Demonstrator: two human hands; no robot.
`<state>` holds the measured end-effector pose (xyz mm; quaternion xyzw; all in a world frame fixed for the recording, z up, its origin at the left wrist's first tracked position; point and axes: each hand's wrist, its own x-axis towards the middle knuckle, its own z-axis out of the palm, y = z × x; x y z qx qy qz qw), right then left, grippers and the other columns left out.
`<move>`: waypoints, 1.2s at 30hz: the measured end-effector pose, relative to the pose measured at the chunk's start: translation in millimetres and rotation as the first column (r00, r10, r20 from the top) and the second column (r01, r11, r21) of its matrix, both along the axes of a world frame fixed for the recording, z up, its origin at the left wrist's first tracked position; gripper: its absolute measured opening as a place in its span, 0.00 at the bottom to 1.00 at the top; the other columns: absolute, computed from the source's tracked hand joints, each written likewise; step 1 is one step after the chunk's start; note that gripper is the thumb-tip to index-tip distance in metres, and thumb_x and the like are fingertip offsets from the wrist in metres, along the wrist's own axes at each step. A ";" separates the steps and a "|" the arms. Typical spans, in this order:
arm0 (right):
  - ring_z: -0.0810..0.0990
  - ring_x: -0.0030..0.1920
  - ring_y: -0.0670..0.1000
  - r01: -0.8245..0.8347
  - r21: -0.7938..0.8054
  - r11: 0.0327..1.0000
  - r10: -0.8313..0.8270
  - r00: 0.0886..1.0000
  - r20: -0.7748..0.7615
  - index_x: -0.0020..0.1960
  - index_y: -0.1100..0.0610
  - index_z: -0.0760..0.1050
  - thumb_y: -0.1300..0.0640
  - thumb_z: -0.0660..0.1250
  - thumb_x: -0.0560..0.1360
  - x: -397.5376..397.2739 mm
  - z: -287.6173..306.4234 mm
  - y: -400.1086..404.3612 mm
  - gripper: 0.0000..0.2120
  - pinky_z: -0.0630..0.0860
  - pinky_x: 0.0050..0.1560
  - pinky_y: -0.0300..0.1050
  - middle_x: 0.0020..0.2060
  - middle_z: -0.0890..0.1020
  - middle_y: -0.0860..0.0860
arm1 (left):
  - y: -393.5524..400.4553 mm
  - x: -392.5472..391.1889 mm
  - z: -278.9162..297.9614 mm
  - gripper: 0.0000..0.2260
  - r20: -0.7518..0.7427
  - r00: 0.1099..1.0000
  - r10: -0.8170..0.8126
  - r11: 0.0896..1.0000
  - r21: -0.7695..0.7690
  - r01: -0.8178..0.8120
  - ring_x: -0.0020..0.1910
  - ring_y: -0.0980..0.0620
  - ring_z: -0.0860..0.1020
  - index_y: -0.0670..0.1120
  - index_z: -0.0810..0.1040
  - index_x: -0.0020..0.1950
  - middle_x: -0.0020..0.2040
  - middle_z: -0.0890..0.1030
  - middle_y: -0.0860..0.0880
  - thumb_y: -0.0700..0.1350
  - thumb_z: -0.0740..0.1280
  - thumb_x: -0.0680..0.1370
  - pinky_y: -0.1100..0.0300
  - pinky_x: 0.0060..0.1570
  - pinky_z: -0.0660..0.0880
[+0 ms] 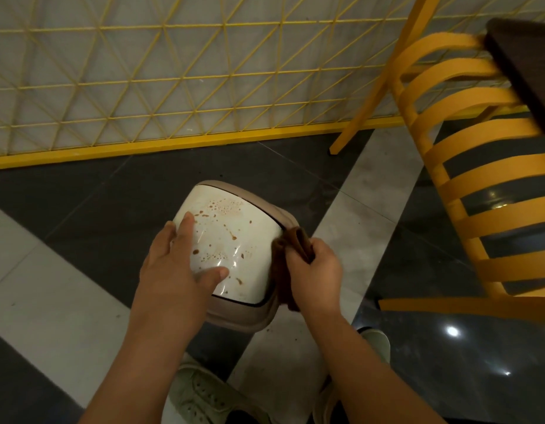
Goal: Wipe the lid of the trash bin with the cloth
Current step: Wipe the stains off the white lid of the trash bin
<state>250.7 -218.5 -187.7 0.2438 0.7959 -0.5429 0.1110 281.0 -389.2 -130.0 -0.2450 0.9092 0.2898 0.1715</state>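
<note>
A small trash bin stands on the floor below me, with a beige rim (250, 316) around a glossy white lid (231, 237) that is spotted with brown stains. My left hand (176, 264) lies flat on the lid's left side, fingers spread, thumb near the front edge. My right hand (314, 270) grips a bunched brown cloth (295, 240) against the right edge of the bin, where lid meets rim. Part of the cloth hangs down behind my right hand.
A yellow slatted chair (467, 185) stands close on the right, under a dark tabletop (528, 65). A yellow wire-mesh fence (173, 87) runs along the back. My shoes (204, 396) are just in front of the bin on the dark and grey tiled floor.
</note>
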 end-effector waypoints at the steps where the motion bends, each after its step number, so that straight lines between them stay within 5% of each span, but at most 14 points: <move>1: 0.81 0.40 0.49 0.044 -0.014 0.999 -0.045 0.999 -0.015 0.40 0.45 0.74 0.53 0.66 0.77 -9.8 0.8 -5.3 0.07 0.83 0.39 0.48 0.38 0.81 0.48 | -0.2 -0.4 -0.2 0.42 0.001 1.000 0.000 1.000 -0.001 0.000 0.76 0.45 0.54 0.60 0.44 0.77 0.78 0.47 0.55 0.53 0.70 0.74 0.42 0.70 0.62; 4: 0.80 0.44 0.44 0.040 -0.064 0.997 -0.044 0.997 -0.059 0.47 0.47 0.78 0.54 0.68 0.76 -13.8 4.6 -23.2 0.02 0.80 0.45 0.41 0.43 0.81 0.46 | -0.7 -1.9 -0.8 0.42 0.007 1.000 0.010 1.000 0.005 -0.010 0.76 0.45 0.53 0.59 0.44 0.77 0.78 0.47 0.54 0.52 0.71 0.73 0.41 0.70 0.62; 8: 0.81 0.45 0.44 -0.106 -0.013 0.994 0.105 0.991 -0.078 0.48 0.46 0.78 0.52 0.68 0.76 -0.8 3.0 -12.5 0.02 0.83 0.46 0.45 0.45 0.81 0.45 | -1.8 -1.2 0.3 0.42 -0.001 1.000 0.015 0.999 0.030 -0.015 0.76 0.45 0.53 0.60 0.45 0.77 0.78 0.47 0.55 0.52 0.71 0.73 0.41 0.69 0.63; 10: 0.81 0.41 0.47 -0.017 -0.011 1.000 0.016 0.998 -0.059 0.44 0.45 0.77 0.53 0.68 0.76 -12.7 -0.1 -4.4 0.04 0.83 0.41 0.50 0.40 0.81 0.46 | -1.9 -1.0 -0.3 0.42 0.000 1.000 0.010 0.999 0.035 -0.010 0.76 0.45 0.53 0.60 0.45 0.77 0.78 0.47 0.55 0.53 0.71 0.73 0.41 0.69 0.63; 15: 0.80 0.45 0.41 -0.058 -0.053 0.997 0.050 0.988 -0.146 0.50 0.48 0.79 0.55 0.69 0.75 -13.0 3.0 -27.0 0.05 0.79 0.46 0.37 0.45 0.81 0.44 | 0.6 -2.2 -0.8 0.42 -0.002 1.000 0.021 0.999 0.036 -0.021 0.76 0.46 0.53 0.60 0.44 0.77 0.78 0.47 0.55 0.52 0.70 0.73 0.42 0.70 0.63; 20: 0.80 0.42 0.44 0.044 -0.053 0.998 -0.049 0.993 -0.103 0.47 0.49 0.78 0.55 0.68 0.76 -20.5 5.8 -12.3 0.02 0.80 0.42 0.38 0.41 0.81 0.46 | 0.5 -1.3 -1.5 0.42 -0.015 1.000 0.024 0.999 0.046 -0.023 0.76 0.46 0.53 0.61 0.45 0.77 0.78 0.47 0.55 0.53 0.71 0.73 0.42 0.69 0.63; 24: 0.79 0.45 0.37 -0.191 -0.094 0.977 0.176 0.973 -0.150 0.48 0.47 0.78 0.56 0.69 0.76 22.7 14.9 -33.3 0.04 0.76 0.42 0.30 0.43 0.79 0.41 | -0.1 -1.7 -2.5 0.41 -0.027 0.999 0.032 0.999 0.031 -0.031 0.76 0.46 0.54 0.61 0.45 0.77 0.78 0.48 0.55 0.53 0.70 0.74 0.43 0.69 0.64; 28: 0.78 0.47 0.39 -0.380 0.035 0.924 0.378 0.898 -0.224 0.46 0.42 0.76 0.57 0.71 0.74 44.4 11.8 -15.0 0.10 0.77 0.49 0.32 0.44 0.78 0.39 | 2.2 -2.1 -1.7 0.41 -0.027 1.000 0.008 0.999 0.042 -0.007 0.76 0.46 0.54 0.61 0.46 0.77 0.77 0.48 0.55 0.52 0.70 0.74 0.42 0.69 0.64; 32: 0.79 0.46 0.44 -0.206 0.068 0.976 0.212 0.972 -0.104 0.48 0.44 0.76 0.54 0.68 0.76 5.8 -4.2 2.0 0.05 0.82 0.49 0.45 0.47 0.80 0.46 | 2.7 -3.3 -1.9 0.41 -0.005 1.000 0.008 0.999 0.048 -0.008 0.76 0.47 0.54 0.61 0.45 0.77 0.77 0.47 0.56 0.52 0.70 0.74 0.42 0.70 0.63; 36: 0.77 0.45 0.38 -0.205 0.079 0.976 0.215 0.963 -0.162 0.48 0.45 0.76 0.55 0.68 0.76 4.5 4.0 -12.2 0.05 0.77 0.46 0.31 0.47 0.79 0.43 | 2.9 -3.7 -1.0 0.39 -0.006 1.000 0.017 0.999 0.045 -0.016 0.76 0.47 0.54 0.62 0.44 0.76 0.77 0.47 0.56 0.53 0.68 0.75 0.42 0.69 0.64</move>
